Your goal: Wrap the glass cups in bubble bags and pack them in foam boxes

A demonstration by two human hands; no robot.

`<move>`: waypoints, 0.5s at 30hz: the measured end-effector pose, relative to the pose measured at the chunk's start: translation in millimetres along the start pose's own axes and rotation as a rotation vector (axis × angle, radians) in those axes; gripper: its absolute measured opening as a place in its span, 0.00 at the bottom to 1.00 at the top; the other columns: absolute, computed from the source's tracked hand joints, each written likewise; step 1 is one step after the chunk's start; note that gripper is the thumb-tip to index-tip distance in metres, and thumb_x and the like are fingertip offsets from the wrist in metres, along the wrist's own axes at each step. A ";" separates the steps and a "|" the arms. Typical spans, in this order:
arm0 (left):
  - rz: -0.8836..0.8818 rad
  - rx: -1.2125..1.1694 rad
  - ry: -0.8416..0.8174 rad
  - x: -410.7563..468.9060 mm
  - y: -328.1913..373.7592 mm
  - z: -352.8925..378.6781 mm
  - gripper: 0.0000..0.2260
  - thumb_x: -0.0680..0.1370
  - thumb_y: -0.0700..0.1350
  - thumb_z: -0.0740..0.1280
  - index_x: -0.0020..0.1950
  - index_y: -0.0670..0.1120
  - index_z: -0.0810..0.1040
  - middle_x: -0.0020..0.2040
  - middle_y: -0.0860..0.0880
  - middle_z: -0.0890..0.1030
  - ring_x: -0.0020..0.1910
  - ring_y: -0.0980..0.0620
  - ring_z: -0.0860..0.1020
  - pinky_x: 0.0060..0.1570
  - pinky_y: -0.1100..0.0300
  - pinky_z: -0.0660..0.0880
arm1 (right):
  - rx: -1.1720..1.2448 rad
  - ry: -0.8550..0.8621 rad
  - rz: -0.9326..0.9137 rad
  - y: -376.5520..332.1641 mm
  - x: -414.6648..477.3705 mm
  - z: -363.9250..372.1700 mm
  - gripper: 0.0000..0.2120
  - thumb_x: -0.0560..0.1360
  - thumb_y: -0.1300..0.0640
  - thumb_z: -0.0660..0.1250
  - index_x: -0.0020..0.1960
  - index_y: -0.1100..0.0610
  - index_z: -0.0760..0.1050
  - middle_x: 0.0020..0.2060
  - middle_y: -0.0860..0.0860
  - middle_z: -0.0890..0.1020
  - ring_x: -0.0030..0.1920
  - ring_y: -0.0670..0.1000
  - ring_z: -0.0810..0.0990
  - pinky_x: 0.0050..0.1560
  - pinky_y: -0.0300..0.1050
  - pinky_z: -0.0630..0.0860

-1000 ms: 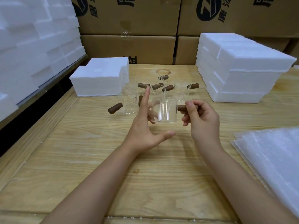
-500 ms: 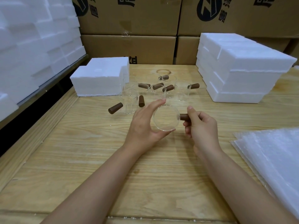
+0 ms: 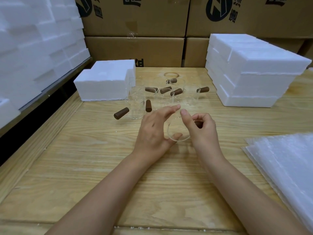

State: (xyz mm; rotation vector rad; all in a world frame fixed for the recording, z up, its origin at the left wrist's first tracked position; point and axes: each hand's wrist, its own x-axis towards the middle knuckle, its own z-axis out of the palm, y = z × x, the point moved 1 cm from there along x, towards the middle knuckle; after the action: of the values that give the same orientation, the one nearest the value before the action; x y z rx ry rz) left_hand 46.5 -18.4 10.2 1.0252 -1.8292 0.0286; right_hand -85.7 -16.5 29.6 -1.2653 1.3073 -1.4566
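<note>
A clear glass cup (image 3: 177,128) is held above the wooden table (image 3: 101,167), tipped so its round opening faces me. My left hand (image 3: 153,131) cups it from the left, fingers over the top and thumb under the rim. My right hand (image 3: 202,129) is curled at the cup's right side where its brown handle is, thumb pointing up; the handle is mostly hidden in the fingers. Several more glass cups with brown handles (image 3: 162,95) stand behind. A stack of bubble bags (image 3: 288,165) lies at the right.
Two white foam boxes (image 3: 105,82) sit at the back left and a taller foam stack (image 3: 252,73) at the back right. More foam pieces (image 3: 33,39) are piled along the left. Cardboard cartons (image 3: 135,19) form a wall behind the table.
The cup has come toward me and tipped from upright to opening-first. My left hand closed in around its side, and my right hand rolled so the handle is hidden.
</note>
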 end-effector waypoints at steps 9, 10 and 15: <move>0.013 0.068 -0.029 1.7 7.9 -1.9 0.30 0.68 0.54 0.70 0.65 0.50 0.60 0.62 0.52 0.80 0.59 0.51 0.78 0.55 0.66 0.59 | -0.104 -0.031 0.063 1.1 -5.6 4.8 0.34 0.50 0.30 0.70 0.49 0.48 0.68 0.51 0.41 0.63 0.55 0.48 0.74 0.57 0.48 0.76; 0.015 0.082 -0.030 1.8 7.6 -2.2 0.31 0.68 0.54 0.70 0.65 0.50 0.60 0.62 0.52 0.80 0.58 0.50 0.78 0.54 0.65 0.59 | -0.117 -0.052 0.059 1.4 -6.3 5.1 0.34 0.50 0.31 0.71 0.49 0.46 0.67 0.52 0.42 0.63 0.57 0.49 0.73 0.58 0.48 0.75; -0.099 0.055 -0.046 1.7 5.4 -2.0 0.41 0.62 0.50 0.76 0.68 0.53 0.57 0.61 0.55 0.80 0.59 0.52 0.77 0.57 0.67 0.58 | -0.265 -0.112 -0.047 3.9 -8.8 6.6 0.34 0.55 0.40 0.75 0.55 0.48 0.64 0.57 0.46 0.61 0.62 0.52 0.67 0.63 0.47 0.70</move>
State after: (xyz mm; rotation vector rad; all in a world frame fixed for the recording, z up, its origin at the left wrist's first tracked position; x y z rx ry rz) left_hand 44.2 -15.2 14.7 1.1631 -1.8258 -0.0046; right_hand -77.8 -9.9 24.2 -1.5355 1.4374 -1.2533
